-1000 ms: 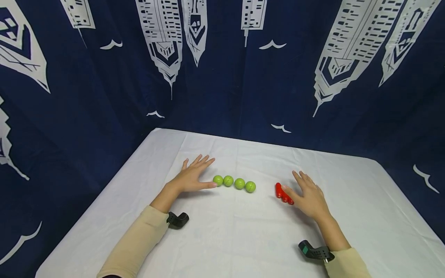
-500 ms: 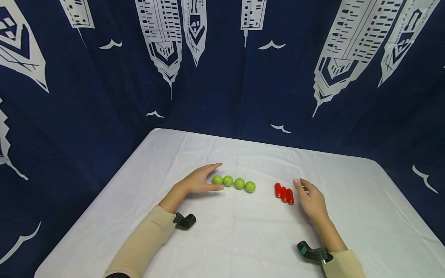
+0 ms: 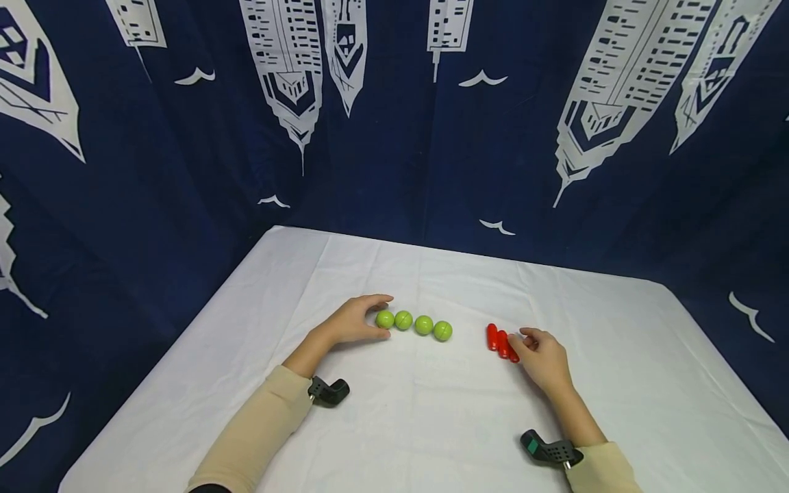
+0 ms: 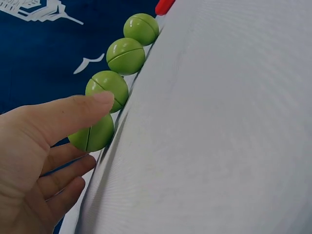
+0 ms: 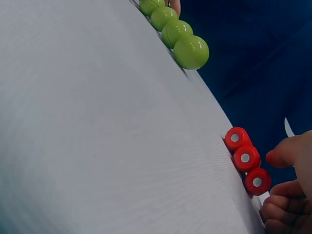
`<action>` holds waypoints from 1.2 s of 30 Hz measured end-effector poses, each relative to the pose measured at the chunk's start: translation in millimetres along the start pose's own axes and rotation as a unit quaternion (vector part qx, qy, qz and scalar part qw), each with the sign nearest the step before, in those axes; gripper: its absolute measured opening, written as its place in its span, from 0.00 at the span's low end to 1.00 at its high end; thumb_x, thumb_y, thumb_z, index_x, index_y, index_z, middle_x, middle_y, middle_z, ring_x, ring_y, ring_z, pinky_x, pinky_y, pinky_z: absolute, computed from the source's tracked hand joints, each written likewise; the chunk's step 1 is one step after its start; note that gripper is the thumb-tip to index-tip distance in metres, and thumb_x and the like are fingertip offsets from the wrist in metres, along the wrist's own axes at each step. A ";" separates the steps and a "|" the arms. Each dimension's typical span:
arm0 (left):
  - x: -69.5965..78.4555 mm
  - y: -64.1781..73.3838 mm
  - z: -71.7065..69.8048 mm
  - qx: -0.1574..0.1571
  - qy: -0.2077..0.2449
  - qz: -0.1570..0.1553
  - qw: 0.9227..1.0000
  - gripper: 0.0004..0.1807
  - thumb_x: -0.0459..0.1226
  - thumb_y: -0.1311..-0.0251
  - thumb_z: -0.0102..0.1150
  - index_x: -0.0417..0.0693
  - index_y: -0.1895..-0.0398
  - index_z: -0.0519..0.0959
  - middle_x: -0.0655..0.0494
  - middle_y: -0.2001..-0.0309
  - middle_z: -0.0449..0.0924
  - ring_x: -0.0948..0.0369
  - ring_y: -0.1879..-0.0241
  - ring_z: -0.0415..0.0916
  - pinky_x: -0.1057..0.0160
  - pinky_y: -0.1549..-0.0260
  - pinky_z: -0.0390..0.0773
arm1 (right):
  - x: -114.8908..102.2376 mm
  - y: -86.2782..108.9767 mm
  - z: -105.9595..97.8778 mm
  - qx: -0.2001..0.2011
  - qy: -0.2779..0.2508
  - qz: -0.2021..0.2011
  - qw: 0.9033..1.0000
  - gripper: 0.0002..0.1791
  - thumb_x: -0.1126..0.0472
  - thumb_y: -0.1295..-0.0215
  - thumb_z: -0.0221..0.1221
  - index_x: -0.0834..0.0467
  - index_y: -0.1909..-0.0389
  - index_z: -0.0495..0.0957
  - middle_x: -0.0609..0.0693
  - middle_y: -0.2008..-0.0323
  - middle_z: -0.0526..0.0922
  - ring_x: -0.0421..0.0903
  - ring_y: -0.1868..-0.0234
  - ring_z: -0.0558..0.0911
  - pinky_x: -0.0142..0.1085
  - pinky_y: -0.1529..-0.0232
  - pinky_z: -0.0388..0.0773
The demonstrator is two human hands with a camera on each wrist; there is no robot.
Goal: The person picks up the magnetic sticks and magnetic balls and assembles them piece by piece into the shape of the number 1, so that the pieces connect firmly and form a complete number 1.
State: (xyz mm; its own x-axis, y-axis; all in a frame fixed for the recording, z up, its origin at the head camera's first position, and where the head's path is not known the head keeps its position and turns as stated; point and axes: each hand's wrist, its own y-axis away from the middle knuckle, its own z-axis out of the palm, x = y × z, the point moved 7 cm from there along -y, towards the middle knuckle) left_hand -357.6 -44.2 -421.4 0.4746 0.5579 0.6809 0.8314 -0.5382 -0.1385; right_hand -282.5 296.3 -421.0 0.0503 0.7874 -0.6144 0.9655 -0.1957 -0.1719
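Observation:
Several glossy green balls, each with a seam line, stand in a row mid-table; the leftmost green ball (image 3: 385, 319) lies between the thumb and fingers of my left hand (image 3: 353, 320). In the left wrist view, the thumb (image 4: 80, 112) passes in front of that ball and the fingers curve behind it without closing. Three short red sticks (image 3: 492, 337) with pale end spots lie side by side to the right. My right hand (image 3: 545, 359) is beside the rightmost red stick (image 5: 257, 182), its thumb overlapping it in the head view; the right wrist view shows a gap between thumb and stick.
A white cloth (image 3: 425, 424) covers the table. Behind it hangs a dark blue curtain (image 3: 382, 192) with white building and bird prints. Each wrist carries a black camera mount, one at the left (image 3: 329, 392) and one at the right (image 3: 548, 448).
My left hand has moved right and its spread fingers have drawn in around the leftmost ball. The right hand's fingers have bent; it shifted right, then back left to the red sticks.

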 end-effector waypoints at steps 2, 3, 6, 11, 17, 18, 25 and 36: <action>0.7 -0.4 0.8 0.006 0.021 0.011 1.000 0.36 0.39 0.47 0.73 0.43 0.34 0.71 0.47 0.41 0.76 0.53 0.40 0.72 0.56 0.38 0.68 | 0.1 -0.1 0.4 0.003 0.004 -0.001 1.000 0.22 0.58 0.32 0.56 0.73 0.49 0.76 0.58 0.67 0.75 0.53 0.66 0.73 0.38 0.69 0.69; 1.1 -0.2 1.1 0.010 0.030 0.017 0.999 0.35 0.37 0.47 0.73 0.41 0.35 0.71 0.46 0.42 0.77 0.53 0.41 0.73 0.57 0.39 0.69 | 0.1 0.0 0.6 0.004 0.006 -0.001 1.000 0.21 0.58 0.32 0.56 0.73 0.49 0.76 0.58 0.67 0.75 0.52 0.66 0.73 0.38 0.69 0.69; 0.9 0.0 3.0 0.018 0.055 0.027 0.998 0.30 0.34 0.45 0.71 0.38 0.38 0.74 0.45 0.43 0.77 0.52 0.43 0.74 0.59 0.42 0.73 | -0.5 0.2 0.6 0.004 0.008 -0.005 1.000 0.20 0.60 0.33 0.56 0.73 0.50 0.76 0.58 0.68 0.76 0.52 0.67 0.73 0.37 0.70 0.69; -2.6 0.3 5.9 0.027 0.076 0.027 0.996 0.25 0.33 0.43 0.69 0.38 0.42 0.77 0.46 0.44 0.78 0.53 0.45 0.75 0.62 0.44 0.74 | -1.6 0.7 -0.7 -0.004 0.010 -0.010 1.000 0.19 0.60 0.33 0.56 0.73 0.51 0.77 0.56 0.70 0.76 0.51 0.69 0.72 0.37 0.71 0.68; -5.5 1.2 6.0 0.042 0.099 0.041 0.993 0.23 0.32 0.43 0.69 0.36 0.44 0.77 0.44 0.45 0.78 0.52 0.47 0.76 0.63 0.46 0.76 | -2.0 1.1 -4.3 -0.005 0.022 -0.011 1.000 0.16 0.61 0.34 0.57 0.72 0.56 0.78 0.53 0.74 0.75 0.50 0.71 0.72 0.37 0.72 0.67; -6.6 1.2 5.9 0.045 0.105 0.041 0.993 0.23 0.32 0.43 0.69 0.36 0.44 0.77 0.44 0.45 0.78 0.52 0.47 0.77 0.63 0.47 0.76 | -1.6 0.9 -4.6 -0.006 0.023 -0.010 1.000 0.16 0.61 0.34 0.57 0.71 0.57 0.79 0.53 0.74 0.75 0.50 0.71 0.72 0.36 0.72 0.67; -15.8 0.6 3.2 0.066 0.184 0.026 0.980 0.24 0.30 0.44 0.69 0.33 0.44 0.77 0.41 0.46 0.78 0.51 0.48 0.77 0.63 0.48 0.77 | 0.6 -1.1 -4.9 -0.042 0.034 0.014 0.998 0.19 0.58 0.37 0.59 0.73 0.56 0.78 0.56 0.73 0.76 0.51 0.70 0.73 0.36 0.73 0.69; -15.9 0.9 3.0 0.075 0.262 -0.009 0.962 0.23 0.34 0.39 0.65 0.31 0.43 0.76 0.42 0.50 0.79 0.53 0.53 0.78 0.65 0.54 0.78 | -0.7 1.2 -8.4 -0.067 0.051 0.030 0.996 0.19 0.59 0.39 0.60 0.73 0.58 0.78 0.57 0.71 0.80 0.51 0.70 0.74 0.36 0.74 0.72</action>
State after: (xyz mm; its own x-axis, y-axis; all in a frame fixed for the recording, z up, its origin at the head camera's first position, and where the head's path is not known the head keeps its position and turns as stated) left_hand -363.5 -51.6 -434.5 0.2820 0.1506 0.9475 0.8887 -0.4131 -0.1989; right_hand -279.2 300.4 -414.3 0.1285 0.8328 -0.5384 0.9850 -0.1700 -0.0279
